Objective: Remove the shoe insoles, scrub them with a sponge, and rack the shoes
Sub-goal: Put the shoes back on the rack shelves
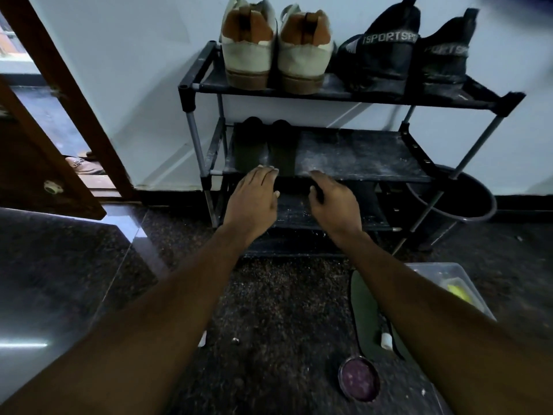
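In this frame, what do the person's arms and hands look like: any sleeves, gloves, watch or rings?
The left arm and right arm are bare to the frame's edge; no sleeves show. The left hand and right hand wear no gloves, and no watch, bracelet or ring shows on wrists or fingers.

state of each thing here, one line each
white sneakers: upright on top shelf
black sport shoes: upright on top shelf
two green insoles: flat on middle shelf
third insole: lying on floor
round tin: open
door: open
left hand: open, empty
right hand: open, empty
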